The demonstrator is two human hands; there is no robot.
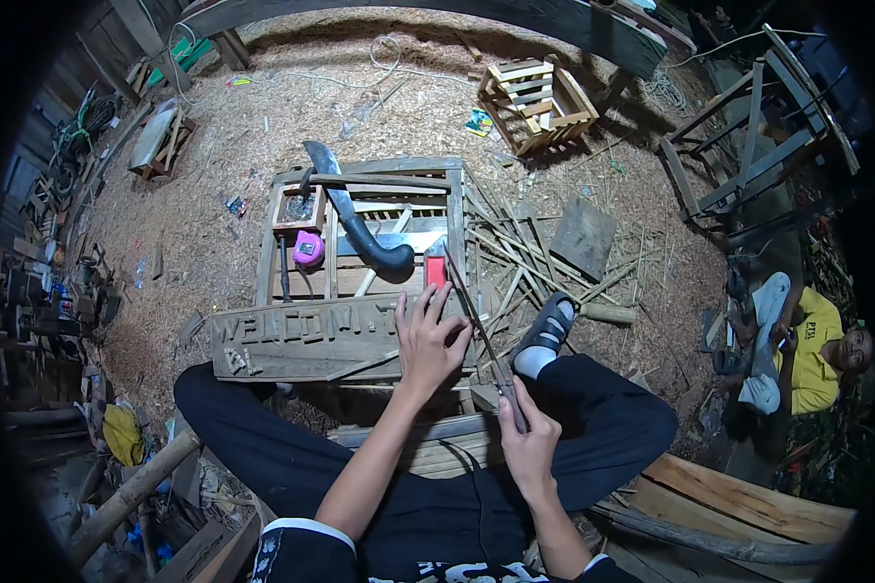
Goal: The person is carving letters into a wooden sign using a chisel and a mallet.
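My right hand (530,432) is closed around the brown handle of a long, thin-bladed tool (478,325); its blade points up and away from me, and I cannot tell if it is a saw or a knife. My left hand (426,340) is beside the blade, thumb and forefinger pinched, other fingers stretched; whatever the pinch holds is too small to make out. Under that hand lies a wooden board (292,360) with raised letters made of wood pieces. Just beyond the fingertips is a try square (436,270) with a red handle.
A slatted wooden frame (455,209) carries a curved machete (355,219), a pink tape measure (308,249) and a small box (299,208). Sticks (515,253) lie to its right. Farther off stands a slatted crate (535,107). A person in yellow (815,355) sits at right.
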